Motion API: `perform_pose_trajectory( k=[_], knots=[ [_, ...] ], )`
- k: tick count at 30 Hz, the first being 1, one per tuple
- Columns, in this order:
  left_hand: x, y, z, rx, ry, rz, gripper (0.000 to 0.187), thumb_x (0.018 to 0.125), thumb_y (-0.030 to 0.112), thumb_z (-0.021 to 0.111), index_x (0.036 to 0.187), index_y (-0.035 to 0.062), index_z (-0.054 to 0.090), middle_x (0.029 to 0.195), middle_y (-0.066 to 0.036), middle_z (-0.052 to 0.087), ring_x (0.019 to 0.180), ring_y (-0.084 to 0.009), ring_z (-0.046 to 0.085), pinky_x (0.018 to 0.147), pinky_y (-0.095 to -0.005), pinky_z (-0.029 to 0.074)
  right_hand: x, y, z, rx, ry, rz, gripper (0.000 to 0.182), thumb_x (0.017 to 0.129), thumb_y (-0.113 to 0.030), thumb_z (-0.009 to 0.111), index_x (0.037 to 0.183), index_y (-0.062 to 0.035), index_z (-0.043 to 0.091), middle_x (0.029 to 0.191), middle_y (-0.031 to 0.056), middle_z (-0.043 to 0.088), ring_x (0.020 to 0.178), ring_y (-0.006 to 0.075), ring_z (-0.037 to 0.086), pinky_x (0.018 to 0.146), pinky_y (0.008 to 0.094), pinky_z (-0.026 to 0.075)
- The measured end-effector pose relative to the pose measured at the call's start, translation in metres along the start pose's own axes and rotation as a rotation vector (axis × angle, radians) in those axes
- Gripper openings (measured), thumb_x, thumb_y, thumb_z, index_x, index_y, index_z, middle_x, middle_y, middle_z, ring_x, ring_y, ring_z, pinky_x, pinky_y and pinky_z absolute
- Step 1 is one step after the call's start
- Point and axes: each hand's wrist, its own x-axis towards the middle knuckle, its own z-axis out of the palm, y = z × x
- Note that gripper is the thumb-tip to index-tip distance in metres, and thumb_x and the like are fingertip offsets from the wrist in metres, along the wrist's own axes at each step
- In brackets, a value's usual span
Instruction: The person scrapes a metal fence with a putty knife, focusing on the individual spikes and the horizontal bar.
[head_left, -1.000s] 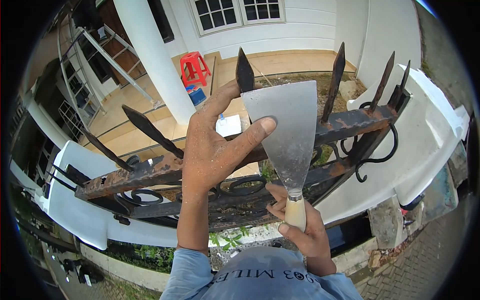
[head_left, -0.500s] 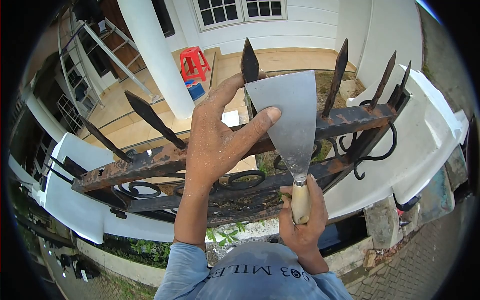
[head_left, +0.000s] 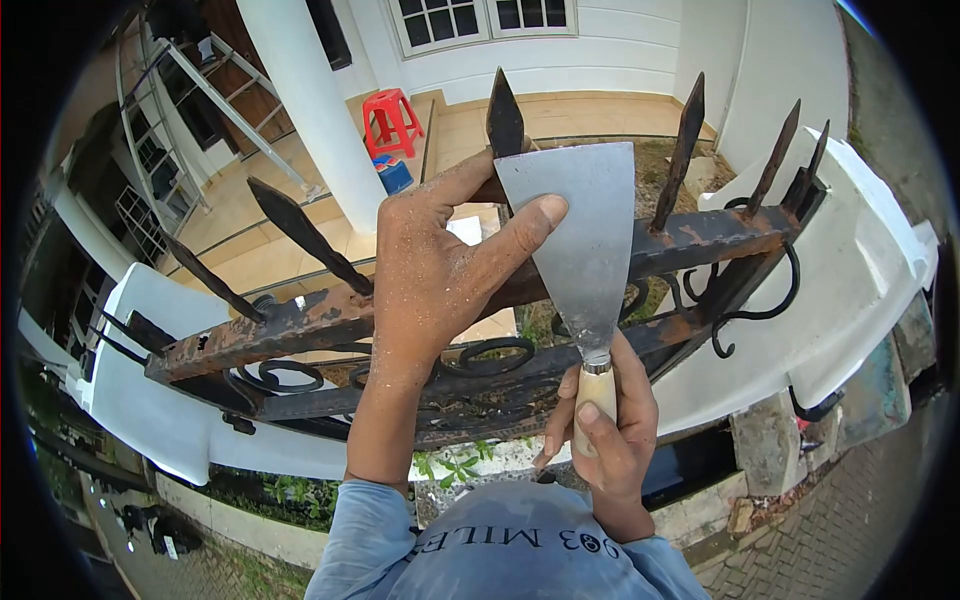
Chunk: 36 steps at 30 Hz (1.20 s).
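Note:
A wide-bladed putty knife [head_left: 588, 240] stands with its blade up in front of a rusty black iron fence [head_left: 320, 312]. My left hand [head_left: 430, 255] has its thumb pressed on the blade's face. Its other fingers go behind the blade beside a spear-shaped spike [head_left: 505, 115], where their tips are hidden. Dusty specks cover the back of this hand and the wrist. Lower down, my right hand [head_left: 620, 425] grips the knife's pale handle, the thumb lying along its front.
More pointed spikes [head_left: 680, 150] rise along the rusty top rail. White wall sections [head_left: 800, 310] flank the fence. Beyond it are a tiled porch, a white pillar [head_left: 312, 110], a red stool [head_left: 391, 122], a blue box [head_left: 392, 174] and a metal ladder [head_left: 235, 110].
My right thumb has come round onto the front of the handle, and that hand's other fingers have shifted. The left thumb stays on the blade, and the knife has barely moved.

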Motion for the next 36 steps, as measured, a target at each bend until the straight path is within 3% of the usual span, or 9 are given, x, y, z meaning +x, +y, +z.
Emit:
perform_pose_trajectory(
  k=[3,8,12,15,16,20,31,34,36],
  knots=[
    [-0.002,0.0,0.002,-0.018,0.024,-0.032,0.043,0.077,0.034,0.071,0.097,-0.0041,0.067,0.072,-0.013,0.067,0.068,-0.0176,0.065,0.065,-0.0317,0.051,-0.005,0.005,0.009,-0.055,0.068,-0.004,0.064,0.087,-0.004,0.048,0.142,0.0002,0.015,0.093,0.0163,0.049,0.064,0.0234,0.063,0.052,0.038,0.061],
    [0.001,0.007,-0.002,-0.015,-0.002,-0.138,0.043,0.077,0.035,0.071,0.096,-0.0033,0.067,0.069,-0.012,0.067,0.066,-0.0159,0.065,0.06,-0.0292,0.051,-0.005,0.005,0.01,0.005,0.046,-0.03,0.061,0.09,-0.001,0.048,0.142,0.0005,0.017,0.095,0.0157,0.053,0.078,0.0232,0.064,0.066,0.0354,0.06],
    [0.001,0.003,-0.003,0.027,-0.018,-0.066,0.042,0.076,0.034,0.073,0.096,-0.0029,0.067,0.069,-0.012,0.066,0.066,-0.016,0.065,0.059,-0.03,0.051,-0.004,0.011,0.011,-0.042,0.056,-0.044,0.061,0.089,0.0,0.048,0.142,0.0002,0.016,0.095,0.0152,0.053,0.084,0.0241,0.063,0.071,0.0365,0.06],
    [0.003,0.005,-0.003,0.014,0.011,-0.057,0.041,0.074,0.031,0.076,0.095,-0.003,0.067,0.072,-0.014,0.066,0.067,-0.0174,0.066,0.057,-0.0309,0.051,-0.002,0.005,0.018,-0.107,0.052,-0.022,0.068,0.086,-0.002,0.049,0.144,-0.0057,0.013,0.092,0.0134,0.05,0.085,0.0259,0.063,0.067,0.043,0.06],
    [0.0,0.004,-0.001,0.082,0.012,0.051,0.043,0.072,0.028,0.077,0.1,-0.0027,0.066,0.076,-0.014,0.066,0.067,-0.0185,0.066,0.055,-0.0307,0.053,-0.003,0.006,0.016,-0.095,0.057,-0.027,0.066,0.087,-0.001,0.049,0.143,-0.0034,0.015,0.093,0.0137,0.051,0.087,0.0265,0.063,0.07,0.0415,0.06],
    [0.001,0.009,0.001,0.051,0.056,-0.004,0.052,0.07,0.027,0.078,0.11,-0.0025,0.06,0.078,-0.013,0.065,0.067,-0.0184,0.067,0.056,-0.0293,0.056,0.0,0.008,0.01,-0.09,0.078,-0.069,0.06,0.089,-0.001,0.049,0.141,0.0015,0.019,0.094,0.0144,0.053,0.092,0.0288,0.062,0.074,0.0392,0.059],
    [-0.003,0.003,0.006,0.058,0.132,0.007,0.044,0.072,0.031,0.078,0.093,-0.0055,0.066,0.068,-0.012,0.066,0.061,-0.016,0.065,0.054,-0.0273,0.052,-0.005,0.004,0.012,-0.22,0.077,-0.086,0.059,0.09,-0.005,0.052,0.139,0.0066,0.022,0.095,0.0157,0.057,0.103,0.0296,0.058,0.081,0.0376,0.055],
    [0.002,0.009,0.0,0.027,0.081,-0.157,0.042,0.072,0.031,0.077,0.091,-0.0051,0.067,0.065,-0.012,0.066,0.059,-0.0152,0.065,0.054,-0.026,0.051,0.003,0.002,0.015,-0.24,0.082,-0.132,0.059,0.09,-0.006,0.053,0.139,0.0073,0.022,0.096,0.0161,0.057,0.105,0.0298,0.057,0.082,0.0372,0.055],
    [0.002,0.01,0.0,0.053,0.08,-0.12,0.04,0.073,0.032,0.077,0.088,-0.0046,0.068,0.063,-0.011,0.065,0.058,-0.0147,0.064,0.053,-0.0256,0.051,0.003,0.003,0.015,-0.226,0.083,-0.118,0.058,0.09,-0.005,0.052,0.138,0.0073,0.022,0.096,0.0165,0.057,0.105,0.0292,0.057,0.083,0.0371,0.055]
  ],
)
